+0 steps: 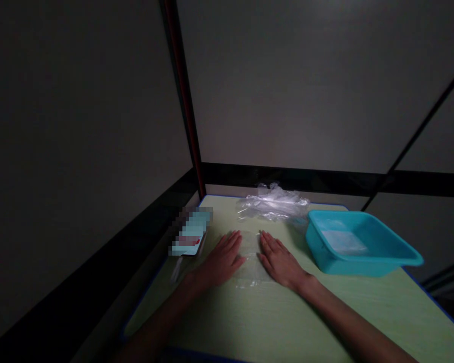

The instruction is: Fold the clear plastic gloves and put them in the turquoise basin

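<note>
Clear plastic film (251, 272) is best flattened with even pressure, left hand (221, 262) and right hand (283, 262) being unclenched, grasping nothing.

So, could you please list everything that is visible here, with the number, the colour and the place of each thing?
film: one piece, clear, flat between the hands
plastic heap: one, clear, far side of table
basin: one, turquoise, right side of table
packet: one, whitish, inside basin; contents unclear
blurred item: one, pale blue-green with red spot, left table edge
strip: one, clear, near the blurred item
table: one, pale green with blue edge, below all these
walls: two, grey with black bands, behind and left
post: one, dark red and black, at wall corner
left hand: one, bare, flat at film's left
right hand: one, bare, flat at film's right
</note>
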Demonstrator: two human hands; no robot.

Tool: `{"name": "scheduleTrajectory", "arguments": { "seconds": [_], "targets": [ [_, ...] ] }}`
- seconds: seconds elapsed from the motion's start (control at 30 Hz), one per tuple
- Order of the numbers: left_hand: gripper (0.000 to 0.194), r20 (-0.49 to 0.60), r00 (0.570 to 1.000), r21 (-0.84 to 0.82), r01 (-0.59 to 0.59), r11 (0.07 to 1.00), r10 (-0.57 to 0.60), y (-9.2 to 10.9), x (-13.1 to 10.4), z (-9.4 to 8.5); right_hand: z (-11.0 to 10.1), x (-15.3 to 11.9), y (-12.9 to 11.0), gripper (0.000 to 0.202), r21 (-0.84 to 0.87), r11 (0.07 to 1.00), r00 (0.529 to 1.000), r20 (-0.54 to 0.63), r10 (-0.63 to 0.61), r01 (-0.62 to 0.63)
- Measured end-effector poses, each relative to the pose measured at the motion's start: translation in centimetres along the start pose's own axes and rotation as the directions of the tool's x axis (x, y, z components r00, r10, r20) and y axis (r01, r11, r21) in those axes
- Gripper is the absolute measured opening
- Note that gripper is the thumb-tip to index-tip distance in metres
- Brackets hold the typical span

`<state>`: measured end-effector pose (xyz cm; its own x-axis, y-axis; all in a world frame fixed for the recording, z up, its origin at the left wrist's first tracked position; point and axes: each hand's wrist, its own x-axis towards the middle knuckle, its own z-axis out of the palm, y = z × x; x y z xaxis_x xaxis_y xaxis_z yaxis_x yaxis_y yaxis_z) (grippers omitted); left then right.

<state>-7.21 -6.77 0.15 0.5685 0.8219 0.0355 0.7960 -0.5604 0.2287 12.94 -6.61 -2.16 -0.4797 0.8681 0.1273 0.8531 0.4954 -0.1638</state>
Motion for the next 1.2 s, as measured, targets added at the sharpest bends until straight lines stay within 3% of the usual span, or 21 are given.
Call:
{"name": "scheduleTrajectory", "arguments": {
  "seconds": [0.2,0.33,0.57,0.9,1.0,1.1,1.2],
  "targets": [
    [0.061,-0.051,0.993,0.081,-0.099,0.992,0.103,2.5,2.1,1.7,1.2,0.4,0.5,0.054,-0.059,0.998,0.999,0.034,0.021,-0.019],
    [0.066,-0.081,0.991,0.094,-0.101,0.99,0.109,3.1,3.4,3.3,1.6,0.4,0.6,0.053,-0.087,0.996,0.998,0.057,0.015,-0.01],
    [0.065,-0.085,0.993,0.128,-0.066,0.99,0.077,1.7,2.7,3.6,1.6,0.2,0.6,0.055,-0.071,0.997,1.0,0.007,-0.013,0.014],
    [0.063,-0.103,0.995,0.102,0.01,0.995,0.001,-0.9,0.7,3.0,1.3,0.1,0.5,0.057,-0.035,0.999,0.999,0.042,0.011,-0.009],
    [0.062,-0.12,0.992,0.011,0.031,0.999,-0.03,-1.7,0.3,2.8,1.0,0.1,0.9,0.058,0.064,0.998,0.999,0.037,0.018,-0.02],
    [0.057,-0.181,0.979,-0.242,0.048,0.969,-0.094,-2.2,0.1,2.5,0.0,-0.3,1.8,0.058,0.244,0.97,1.0,-0.007,-0.009,0.01],
    [0.052,-0.24,0.943,-0.585,0.049,0.81,-0.23,-2.7,0.0,2.1,-1.7,-1.7,2.9,0.049,0.321,0.937,0.987,-0.114,-0.109,0.141]
  ]
}}
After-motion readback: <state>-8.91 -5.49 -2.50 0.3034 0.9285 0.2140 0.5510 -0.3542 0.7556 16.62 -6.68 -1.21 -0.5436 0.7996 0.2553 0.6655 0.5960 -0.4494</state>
